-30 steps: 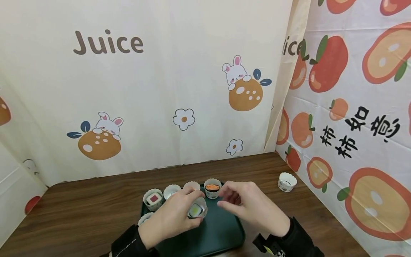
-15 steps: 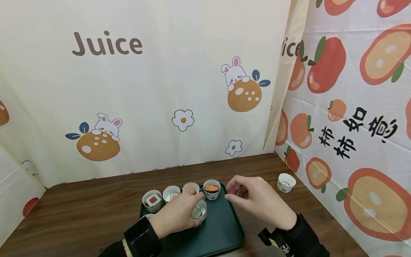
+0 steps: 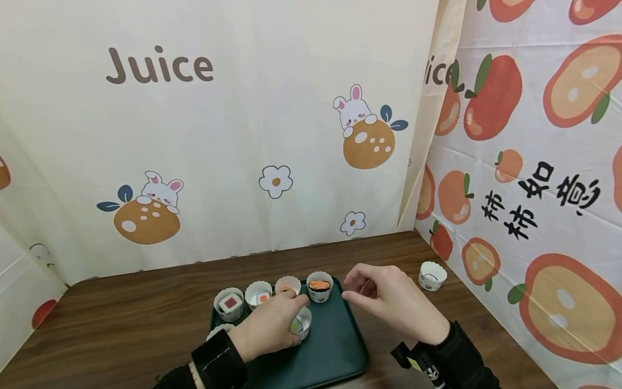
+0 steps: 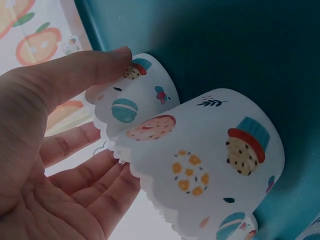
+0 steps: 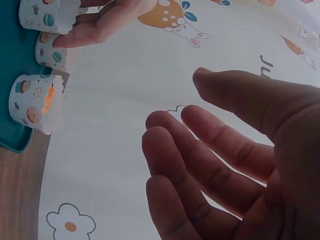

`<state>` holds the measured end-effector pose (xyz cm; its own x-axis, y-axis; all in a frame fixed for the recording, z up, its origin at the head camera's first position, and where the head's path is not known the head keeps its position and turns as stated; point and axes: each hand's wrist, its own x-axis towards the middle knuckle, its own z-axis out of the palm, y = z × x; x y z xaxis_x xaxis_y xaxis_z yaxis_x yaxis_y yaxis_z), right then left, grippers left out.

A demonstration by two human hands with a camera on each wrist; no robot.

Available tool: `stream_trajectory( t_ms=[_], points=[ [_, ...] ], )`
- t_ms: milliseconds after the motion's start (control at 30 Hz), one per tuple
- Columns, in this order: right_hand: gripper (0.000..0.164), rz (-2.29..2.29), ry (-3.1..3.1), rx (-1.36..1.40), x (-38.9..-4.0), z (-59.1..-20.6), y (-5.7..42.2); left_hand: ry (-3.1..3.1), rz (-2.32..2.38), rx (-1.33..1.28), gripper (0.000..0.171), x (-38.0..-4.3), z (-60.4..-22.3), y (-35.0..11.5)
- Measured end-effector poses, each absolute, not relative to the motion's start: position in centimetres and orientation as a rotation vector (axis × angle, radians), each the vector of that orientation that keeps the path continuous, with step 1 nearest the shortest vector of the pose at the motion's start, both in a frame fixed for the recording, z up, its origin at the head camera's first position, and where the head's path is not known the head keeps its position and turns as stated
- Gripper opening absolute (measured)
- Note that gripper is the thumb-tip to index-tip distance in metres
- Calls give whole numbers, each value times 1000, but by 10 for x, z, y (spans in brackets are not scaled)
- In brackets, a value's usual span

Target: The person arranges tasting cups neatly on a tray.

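My left hand holds a small printed paper cup on the dark green tray. A pale green and white piece shows inside the cup. In the left wrist view, the thumb lies on the side of that scalloped cup, the other fingers beyond its rim. A larger-looking paper cup stands close beside it. My right hand hovers at the tray's right edge, fingers loosely bent and holding nothing. Nearest to it is a paper cup with an orange-topped sushi piece.
Along the tray's back stand paper cups with sushi pieces: one with a dark red centre, an orange-and-white one and a partly hidden cup. Another cup is behind my left wrist. A lone cup sits on the wooden table.
My left hand has lowered the cup with the green and white piece onto the tray. My right hand has drawn back slightly to the right, away from the orange-topped sushi's cup.
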<state>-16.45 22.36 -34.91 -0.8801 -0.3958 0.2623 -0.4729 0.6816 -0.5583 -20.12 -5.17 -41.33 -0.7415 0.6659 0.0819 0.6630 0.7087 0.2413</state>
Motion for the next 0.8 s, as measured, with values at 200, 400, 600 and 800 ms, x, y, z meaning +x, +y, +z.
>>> stream_trajectory(
  t_ms=[200, 400, 600, 800],
  points=[
    [11, 960, -2774, 720, -166, -351, 224, 2906, 390, 1158, 53, -202, -417, -52],
    [10, 947, -2778, 717, -167, -352, 224, 2912, 378, 1156, 50, -202, -417, -52],
    [8, 950, -2783, 710, -168, -352, 224, 2889, 384, 1132, 50, -203, -416, -52],
    [13, 948, -2792, 701, -169, -352, 226, 2858, 409, 1108, 52, -202, -414, -53]
  ],
)
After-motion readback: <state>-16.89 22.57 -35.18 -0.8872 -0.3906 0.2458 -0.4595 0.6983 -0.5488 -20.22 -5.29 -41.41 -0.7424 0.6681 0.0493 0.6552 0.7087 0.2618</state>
